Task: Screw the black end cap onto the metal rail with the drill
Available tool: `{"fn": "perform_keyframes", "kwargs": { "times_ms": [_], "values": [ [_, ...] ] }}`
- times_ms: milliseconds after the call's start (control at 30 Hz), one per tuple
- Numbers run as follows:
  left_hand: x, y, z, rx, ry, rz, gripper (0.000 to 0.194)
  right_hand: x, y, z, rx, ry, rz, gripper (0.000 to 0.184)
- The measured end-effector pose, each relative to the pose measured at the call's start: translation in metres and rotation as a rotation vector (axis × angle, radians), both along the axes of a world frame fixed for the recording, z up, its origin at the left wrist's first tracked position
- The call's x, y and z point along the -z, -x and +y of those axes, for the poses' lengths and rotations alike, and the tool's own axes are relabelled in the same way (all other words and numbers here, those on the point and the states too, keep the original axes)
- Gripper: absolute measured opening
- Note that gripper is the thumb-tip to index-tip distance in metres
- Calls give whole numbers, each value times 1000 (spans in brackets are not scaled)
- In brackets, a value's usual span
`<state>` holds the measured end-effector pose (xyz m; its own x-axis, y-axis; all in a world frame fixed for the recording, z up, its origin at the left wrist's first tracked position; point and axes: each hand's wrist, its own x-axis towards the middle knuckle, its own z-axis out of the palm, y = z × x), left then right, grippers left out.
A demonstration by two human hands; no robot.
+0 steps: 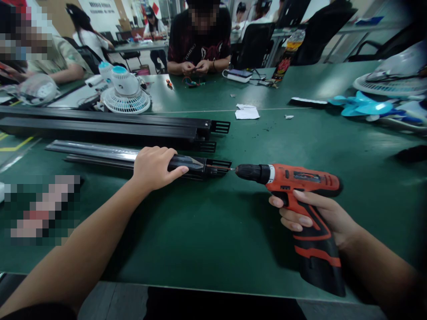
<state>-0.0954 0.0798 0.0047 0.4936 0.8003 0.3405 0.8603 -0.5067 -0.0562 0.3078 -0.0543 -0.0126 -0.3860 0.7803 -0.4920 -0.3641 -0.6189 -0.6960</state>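
My right hand point(307, 213) is wrapped round the handle of a red and black cordless drill point(300, 175), its index finger by the trigger. The drill points left, and its thin bit reaches the slotted end bracket point(218, 166) of a long black metal profile point(100, 161); whether the bit touches it I cannot tell. Over that profile, partly in clear plastic wrap, my left hand point(155, 168) is closed, gripping it near the bracket end. Behind it lie more black profiles point(100, 126) with similar slotted brackets.
White fans point(125, 91) stand behind the profiles. Torn white paper point(247, 111) and small scraps lie mid-table. At right are blue fan blades point(362, 104) and a fan cage point(393, 84). A drink bottle point(288, 53) stands at the back. Across the green table point(200, 244), a person point(200, 40) handles small parts.
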Motion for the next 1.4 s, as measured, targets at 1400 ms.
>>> {"fn": "perform_keyframes", "kwargs": {
  "times_ms": [1400],
  "values": [
    [-2, -1, -1, -4, 16, -17, 78, -3, 2, 1, -24, -31, 23, 31]
  ]
}}
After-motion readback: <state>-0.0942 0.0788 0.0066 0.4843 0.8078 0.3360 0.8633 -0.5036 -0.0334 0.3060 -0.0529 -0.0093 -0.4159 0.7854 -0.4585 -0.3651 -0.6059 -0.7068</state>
